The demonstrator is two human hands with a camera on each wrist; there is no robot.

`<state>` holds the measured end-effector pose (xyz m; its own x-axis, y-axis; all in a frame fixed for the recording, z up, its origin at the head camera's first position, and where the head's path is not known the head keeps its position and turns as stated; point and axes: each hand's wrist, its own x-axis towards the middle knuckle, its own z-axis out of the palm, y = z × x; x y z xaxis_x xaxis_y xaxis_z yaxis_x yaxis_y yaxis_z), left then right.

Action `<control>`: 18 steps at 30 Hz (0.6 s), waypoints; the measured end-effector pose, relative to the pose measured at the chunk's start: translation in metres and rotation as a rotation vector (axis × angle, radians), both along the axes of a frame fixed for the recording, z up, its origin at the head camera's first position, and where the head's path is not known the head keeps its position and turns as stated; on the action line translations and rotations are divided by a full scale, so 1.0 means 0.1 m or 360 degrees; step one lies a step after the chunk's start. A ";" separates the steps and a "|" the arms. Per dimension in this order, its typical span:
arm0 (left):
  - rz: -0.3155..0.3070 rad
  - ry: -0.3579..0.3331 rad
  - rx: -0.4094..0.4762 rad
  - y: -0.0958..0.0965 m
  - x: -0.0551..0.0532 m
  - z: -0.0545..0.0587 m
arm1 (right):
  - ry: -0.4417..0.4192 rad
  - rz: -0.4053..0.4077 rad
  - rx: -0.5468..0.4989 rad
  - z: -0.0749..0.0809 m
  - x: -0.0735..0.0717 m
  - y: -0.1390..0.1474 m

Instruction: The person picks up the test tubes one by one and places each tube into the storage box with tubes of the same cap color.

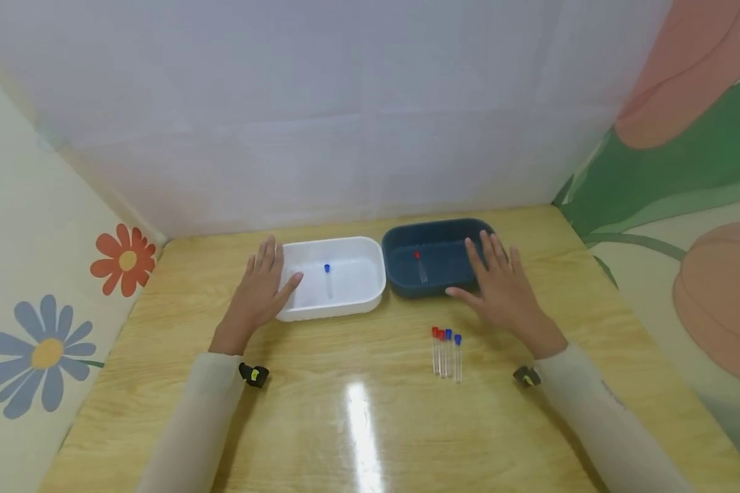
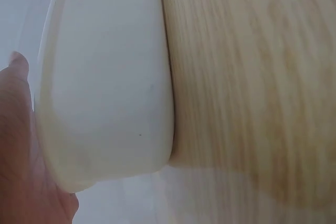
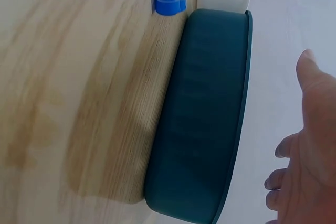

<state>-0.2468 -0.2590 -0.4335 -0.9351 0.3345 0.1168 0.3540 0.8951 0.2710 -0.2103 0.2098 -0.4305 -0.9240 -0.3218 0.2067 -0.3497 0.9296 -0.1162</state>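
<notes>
My left hand point(image 1: 259, 291) is at the left end of a white tray point(image 1: 379, 291), fingers straight and thumb spread over its rim. My right hand point(image 1: 499, 284) hovers by the right side of a dark blue-green tray point(image 1: 401, 286), fingers spread and holding nothing. One blue-capped test tube point(image 1: 329, 281) lies in the white tray. A red-capped tube point(image 1: 420, 266) lies in the dark tray. On the table in front of the dark tray, several clear tubes point(image 1: 447, 356) with red and blue caps lie side by side. The right wrist view shows the dark tray's side point(image 3: 202, 114) with the hand apart from it.
The two trays stand side by side on a wood-grain table point(image 1: 308, 411). A white sheet point(image 1: 345, 137) hangs behind it. Painted walls with flowers point(image 1: 48, 355) and leaves flank both sides. A bright reflection lies on the table's front part.
</notes>
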 end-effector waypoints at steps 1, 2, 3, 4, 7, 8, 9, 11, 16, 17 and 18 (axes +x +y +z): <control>0.0008 -0.0018 -0.0001 0.00 0.00 -0.01 | 0.0000 0.0012 0.0004 0.00 0.01 0.00; 0.0010 -0.0027 -0.0003 0.00 0.00 -0.03 | 0.0001 0.0019 0.0011 0.01 0.03 0.00; 0.0016 -0.0045 -0.0003 0.01 0.01 -0.04 | -0.0004 0.0029 0.0015 0.01 0.05 -0.01; 0.0021 -0.0054 -0.0009 0.01 0.00 -0.05 | -0.0006 0.0037 0.0022 0.01 0.06 -0.01; 0.0035 -0.0084 -0.0005 0.01 0.00 -0.06 | -0.0002 0.0072 0.0028 0.02 0.09 -0.02; 0.0037 -0.0093 -0.0001 0.01 0.00 -0.07 | 0.0006 0.0084 0.0032 0.03 0.11 -0.03; 0.0041 -0.0102 -0.0001 0.02 0.00 -0.07 | 0.0013 0.0103 0.0031 0.03 0.12 -0.03; 0.0049 -0.0103 -0.0002 0.03 0.00 -0.08 | 0.0026 0.0135 0.0020 0.05 0.14 -0.04; 0.0059 -0.0096 -0.0019 0.03 0.00 -0.10 | 0.0021 0.0202 0.0005 0.08 0.20 -0.07; 0.0059 -0.0094 -0.0019 0.03 0.00 -0.10 | 0.0013 0.0213 0.0004 0.09 0.21 -0.08; 0.0058 -0.0094 -0.0020 0.03 0.00 -0.10 | 0.0006 0.0224 0.0008 0.09 0.22 -0.09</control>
